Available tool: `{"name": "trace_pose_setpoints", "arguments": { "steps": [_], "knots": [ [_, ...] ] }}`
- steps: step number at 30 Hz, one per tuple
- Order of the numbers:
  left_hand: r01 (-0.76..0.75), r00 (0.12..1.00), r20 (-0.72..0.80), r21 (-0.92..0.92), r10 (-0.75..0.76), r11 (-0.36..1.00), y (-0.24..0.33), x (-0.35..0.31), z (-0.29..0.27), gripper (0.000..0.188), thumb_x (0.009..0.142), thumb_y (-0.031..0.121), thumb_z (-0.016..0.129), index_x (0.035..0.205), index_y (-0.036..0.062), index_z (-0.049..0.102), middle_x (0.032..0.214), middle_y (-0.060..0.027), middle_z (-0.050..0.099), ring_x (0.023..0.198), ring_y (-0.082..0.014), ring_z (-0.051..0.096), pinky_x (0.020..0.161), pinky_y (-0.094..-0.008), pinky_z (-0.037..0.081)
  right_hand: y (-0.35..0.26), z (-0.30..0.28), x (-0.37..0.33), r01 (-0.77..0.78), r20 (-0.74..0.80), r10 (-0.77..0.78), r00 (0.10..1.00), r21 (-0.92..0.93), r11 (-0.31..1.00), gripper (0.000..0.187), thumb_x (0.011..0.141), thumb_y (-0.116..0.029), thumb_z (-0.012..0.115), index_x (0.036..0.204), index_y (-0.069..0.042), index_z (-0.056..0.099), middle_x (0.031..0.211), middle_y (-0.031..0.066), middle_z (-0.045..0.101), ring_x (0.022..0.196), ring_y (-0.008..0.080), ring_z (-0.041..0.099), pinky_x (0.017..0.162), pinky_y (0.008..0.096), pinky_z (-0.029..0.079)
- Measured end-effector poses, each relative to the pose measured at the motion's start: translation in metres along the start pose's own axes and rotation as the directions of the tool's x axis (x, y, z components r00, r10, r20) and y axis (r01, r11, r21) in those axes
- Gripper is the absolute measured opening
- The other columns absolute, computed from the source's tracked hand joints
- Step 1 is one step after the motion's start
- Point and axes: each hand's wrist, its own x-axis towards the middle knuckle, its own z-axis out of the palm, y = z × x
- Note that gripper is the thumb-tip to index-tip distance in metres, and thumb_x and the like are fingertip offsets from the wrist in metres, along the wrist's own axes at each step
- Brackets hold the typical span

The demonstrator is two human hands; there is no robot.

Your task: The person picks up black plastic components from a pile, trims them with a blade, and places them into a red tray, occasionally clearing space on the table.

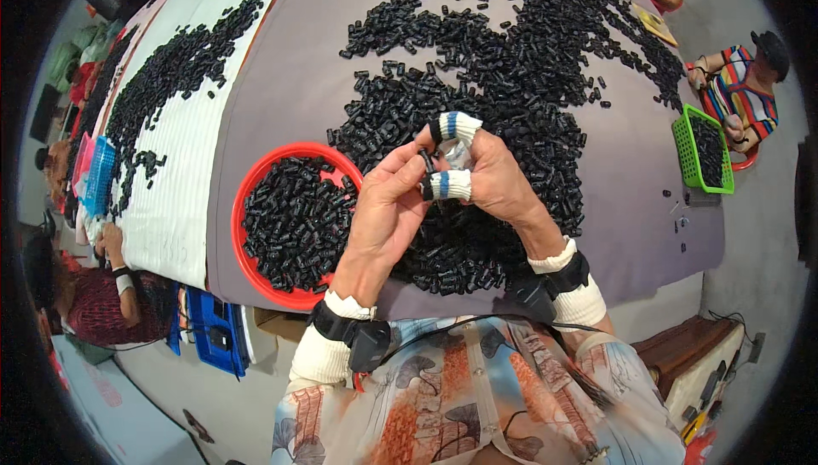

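My left hand (388, 201) pinches a small black cylindrical part (427, 159) between thumb and fingers, in front of my chest. Close against it on the right, my right hand (501, 177) has its thumb and a finger bent toward the same part. White knitted sleeves with blue and black bands cover these two digits. A pale, shiny patch (457, 156) shows between them, but I cannot tell what it is. Under and beyond both hands spreads a large heap of similar black parts (511, 65). Left of my left hand stands a round red basin (241, 248) filled with such parts.
The grey table cover (298, 56) borders a white-covered table (175, 209) with more black parts. A green basket (688, 154) stands at the right edge beside a person in stripes (741, 90). Another person's hand (111, 243) is at the left. A cable (477, 318) runs between my wrist devices.
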Motion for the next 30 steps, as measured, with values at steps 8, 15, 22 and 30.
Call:
{"name": "trace_pose_setpoints", "arguments": {
  "steps": [8, 15, 22, 30],
  "knots": [
    [-0.022, 0.997, 0.077, 0.05, 0.018, 0.998, 0.01, 0.001, -0.001, 0.019, 0.087, 0.01, 0.054, 0.104, 0.0019, 0.055, 0.083, -0.0046, 0.06, 0.072, -0.0114, 0.055, 0.07, -0.027, 0.048, -0.021, -0.015, -0.003, -0.166, 0.031, 0.172, 0.985, -0.136, 0.977, 0.019, 0.077, -0.02, 0.066, 0.082, -0.004, 0.057, 0.066, -0.0001, 0.055, 0.059, 0.0063, 0.048, 0.051, 0.0226, 0.04],
    [-0.007, 0.999, 0.053, 0.115, 0.001, 0.993, 0.016, -0.003, 0.003, 0.019, 0.085, 0.008, 0.055, 0.104, 0.0011, 0.056, 0.091, -0.0044, 0.06, 0.082, -0.0121, 0.057, 0.077, -0.0281, 0.047, -0.031, -0.012, 0.005, -0.072, 0.157, 0.129, 0.979, -0.328, 0.942, 0.034, 0.073, -0.032, 0.068, 0.075, -0.001, 0.054, 0.063, 0.0042, 0.052, 0.057, 0.0114, 0.046, 0.053, 0.0291, 0.039],
    [0.002, 0.999, 0.049, 0.142, -0.009, 0.99, 0.016, -0.003, 0.005, 0.02, 0.085, 0.006, 0.055, 0.104, 0.0003, 0.056, 0.093, -0.005, 0.059, 0.084, -0.011, 0.056, 0.078, -0.0262, 0.046, -0.025, -0.014, 0.009, -0.03, 0.186, 0.117, 0.976, -0.417, 0.909, 0.042, 0.067, -0.039, 0.071, 0.076, 0.0, 0.055, 0.066, 0.0063, 0.054, 0.06, 0.0149, 0.049, 0.055, 0.0307, 0.04],
    [-0.009, 0.999, 0.036, 0.135, 0.004, 0.991, 0.014, 0.0, 0.003, 0.02, 0.085, 0.007, 0.057, 0.103, -0.0011, 0.056, 0.092, -0.0051, 0.059, 0.083, -0.0116, 0.056, 0.077, -0.0258, 0.047, -0.024, -0.011, 0.01, -0.027, 0.184, 0.115, 0.976, -0.421, 0.907, 0.037, 0.068, -0.033, 0.07, 0.077, 0.0, 0.057, 0.064, 0.0079, 0.055, 0.059, 0.0174, 0.051, 0.056, 0.032, 0.041]
  ]
}}
